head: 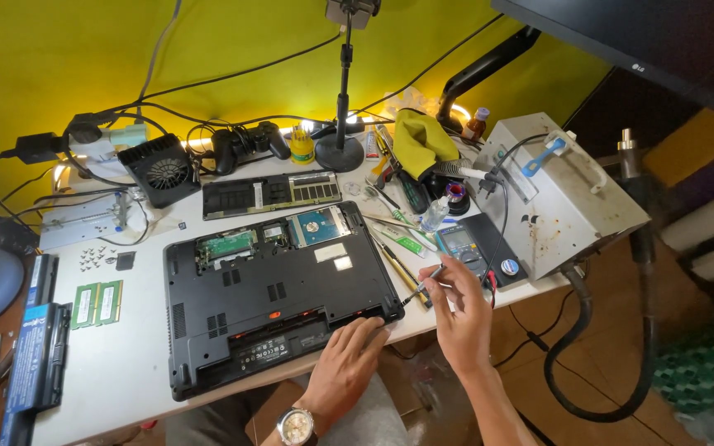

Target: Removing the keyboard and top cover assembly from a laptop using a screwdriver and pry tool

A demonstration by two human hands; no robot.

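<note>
Upturned black laptop point(278, 310) on the white desk point(117, 363), partly opened, screwdriver at its near right corner.

Left hand point(347, 363) flat and unclenched, pressing the laptop's front edge; right hand point(460, 310) pinching a slim screwdriver point(421, 285), tip down at the corner. Already off, judging by the layout: access cover point(270, 194) set behind, two green memory sticks point(97, 303) and battery point(39, 355) to the left, loose screws point(92, 258) in a cluster. Still in place: hard drive point(317, 226) in its bay and the main bottom shell.

left hand point(345, 363): bare; round-faced metal wristwatch point(297, 426) | right hand point(462, 318): bare; no sleeve
</note>
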